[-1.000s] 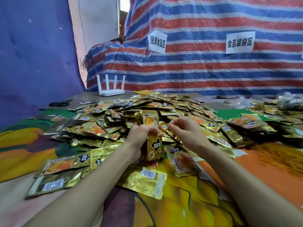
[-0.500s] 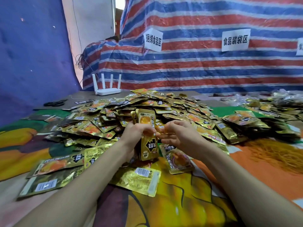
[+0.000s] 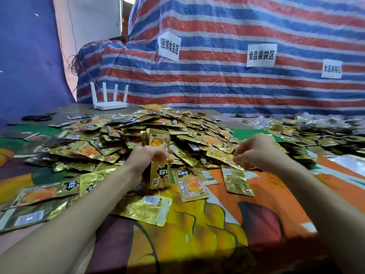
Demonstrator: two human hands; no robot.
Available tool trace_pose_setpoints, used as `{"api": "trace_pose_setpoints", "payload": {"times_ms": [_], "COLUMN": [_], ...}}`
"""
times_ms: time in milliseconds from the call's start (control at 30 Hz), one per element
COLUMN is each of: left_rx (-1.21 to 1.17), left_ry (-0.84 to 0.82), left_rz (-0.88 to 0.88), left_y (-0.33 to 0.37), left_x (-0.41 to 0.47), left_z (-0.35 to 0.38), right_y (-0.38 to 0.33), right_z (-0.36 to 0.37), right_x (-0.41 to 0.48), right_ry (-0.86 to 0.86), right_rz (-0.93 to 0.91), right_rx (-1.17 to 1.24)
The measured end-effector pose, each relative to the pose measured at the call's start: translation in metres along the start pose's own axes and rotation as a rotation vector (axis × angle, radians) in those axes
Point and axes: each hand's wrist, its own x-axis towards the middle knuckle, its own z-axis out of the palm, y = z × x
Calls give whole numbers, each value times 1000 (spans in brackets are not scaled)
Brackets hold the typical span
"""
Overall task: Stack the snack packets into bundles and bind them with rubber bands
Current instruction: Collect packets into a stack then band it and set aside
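My left hand (image 3: pixel 144 157) grips a small stack of gold snack packets (image 3: pixel 158 173), held upright in front of the big loose pile of packets (image 3: pixel 177 125). My right hand (image 3: pixel 258 153) is off to the right, apart from the stack. Its curled fingertips sit at the edge of a loose packet (image 3: pixel 219 154) on the pile's slope. They are blurred, so whether they hold that packet is unclear. No rubber band shows on the stack or in either hand.
Single packets (image 3: pixel 146 210) lie on the printed cloth near me. A second heap of packets (image 3: pixel 316 131) sits at the right. A white router (image 3: pixel 109 104) and black scissors (image 3: pixel 37 117) are at the back left. A striped tarp with paper signs forms the back wall.
My right hand has left the stack and swung right to the pile's edge. My left hand still holds the stack, which is raised a little.
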Motion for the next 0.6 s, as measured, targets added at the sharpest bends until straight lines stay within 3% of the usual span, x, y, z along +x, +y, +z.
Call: {"api": "trace_pose_setpoints", "payload": {"times_ms": [100, 200, 333, 467, 600], "left_rx": [33, 62, 106, 109, 112], "left_ry": [-11, -22, -17, -9, -13], "left_rz": [23, 27, 35, 46, 52], "left_y": [-2, -2, 0, 1, 1], "left_x": [0, -1, -4, -6, -7], "left_z": [0, 0, 2, 2, 2], "right_y": [28, 47, 53, 49, 55], "right_z": [-36, -49, -49, -31, -14], "right_x": [-3, -8, -17, -20, -19], "right_ry": [79, 115, 82, -69, -63], "right_rz": [144, 211, 206, 133, 172], "right_rx": [-389, -590, -617, -554, -593]}}
